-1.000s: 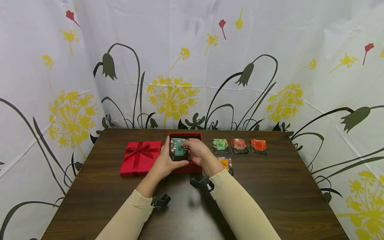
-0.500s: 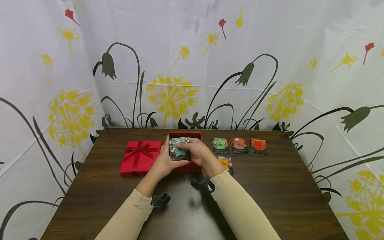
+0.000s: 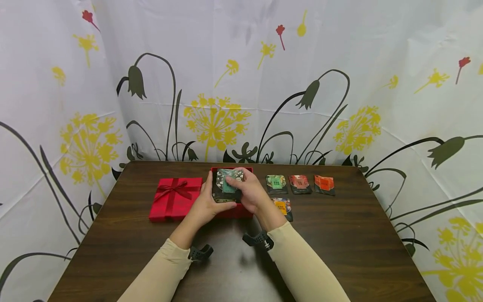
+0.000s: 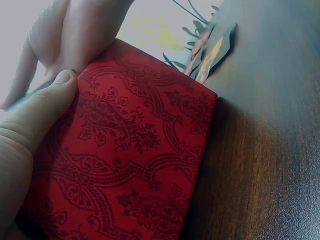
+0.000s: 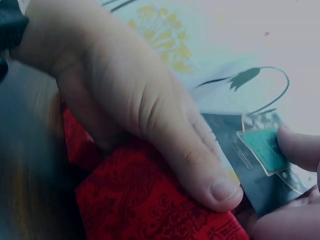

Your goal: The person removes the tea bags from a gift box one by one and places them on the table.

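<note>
A dark tea sachet with a green label [image 3: 225, 188] is held over the open red box [image 3: 235, 213]. My right hand [image 3: 252, 193] pinches it at its right side, thumb flat on its front and fingers hidden behind. My left hand [image 3: 208, 202] holds it from the left, with the fingers along the far left edge and the thumb across the near side. In the right wrist view the left thumb [image 5: 220, 187] lies at the box's rim, close to the sachet's lower edge. The left wrist view shows the box's patterned front wall [image 4: 125, 150].
A red lid with a ribbon bow [image 3: 177, 199] lies left of the box. To the right lie a green sachet [image 3: 277, 184], a red one [image 3: 300, 184], an orange one [image 3: 324, 184] and a yellow-labelled one [image 3: 283, 207]. A flowered curtain [image 3: 241, 84] hangs behind the table [image 3: 339, 239].
The sachet has shifted slightly right and up in the head view, along with the right hand. Its thumb lies over the label. The left hand stays almost where it was.
</note>
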Motion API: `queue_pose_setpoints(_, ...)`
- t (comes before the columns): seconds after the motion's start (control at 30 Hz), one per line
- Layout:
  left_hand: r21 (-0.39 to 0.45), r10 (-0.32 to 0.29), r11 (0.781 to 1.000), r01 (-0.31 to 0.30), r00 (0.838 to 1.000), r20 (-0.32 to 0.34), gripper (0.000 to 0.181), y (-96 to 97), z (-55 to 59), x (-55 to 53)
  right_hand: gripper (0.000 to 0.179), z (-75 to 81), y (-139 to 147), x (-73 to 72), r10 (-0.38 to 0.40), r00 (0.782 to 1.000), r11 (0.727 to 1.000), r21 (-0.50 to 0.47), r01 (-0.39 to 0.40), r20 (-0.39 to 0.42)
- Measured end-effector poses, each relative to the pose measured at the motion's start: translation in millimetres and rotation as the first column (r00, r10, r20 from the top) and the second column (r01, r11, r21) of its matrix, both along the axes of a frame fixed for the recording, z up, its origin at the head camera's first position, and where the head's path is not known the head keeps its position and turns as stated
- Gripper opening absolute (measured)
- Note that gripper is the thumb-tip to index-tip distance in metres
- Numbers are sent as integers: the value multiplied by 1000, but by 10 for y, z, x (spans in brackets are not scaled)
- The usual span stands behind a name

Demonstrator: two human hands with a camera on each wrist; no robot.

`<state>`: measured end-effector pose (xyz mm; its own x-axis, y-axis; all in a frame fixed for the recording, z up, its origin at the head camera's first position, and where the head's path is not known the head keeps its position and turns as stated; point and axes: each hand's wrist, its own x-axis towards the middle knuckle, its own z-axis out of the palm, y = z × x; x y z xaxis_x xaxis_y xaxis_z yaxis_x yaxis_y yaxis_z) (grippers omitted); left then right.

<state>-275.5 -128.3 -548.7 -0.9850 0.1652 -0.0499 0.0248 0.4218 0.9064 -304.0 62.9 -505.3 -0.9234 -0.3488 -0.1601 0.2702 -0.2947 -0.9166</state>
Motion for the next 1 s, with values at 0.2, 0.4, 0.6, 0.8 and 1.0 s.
queue_pose_setpoints(0.2,36,-17,999,19,999,-36,144,-4,7,-3,39,55,63,185,19,996,998,-66,-25,-91)
queue_pose_setpoints(0.4,-32,5,999,-6,1000,-18,144,5,-7,-28,33,44,179,328,-90,988,996,-13,89,-129)
queue_pose_setpoints(0.6,-67,25,997,-24,999,19,145,6,0,-4,39,-24,338,383,-201,967,978,19,206,-154)
queue_pose_setpoints(0.8,-61,23,998,-21,999,24,142,1,14,15,34,-96,499,439,-243,957,968,30,251,-157)
queue_pose_setpoints(1.0,-44,13,999,-12,999,31,144,9,20,16,17,-250,726,503,-355,921,920,117,375,-163)
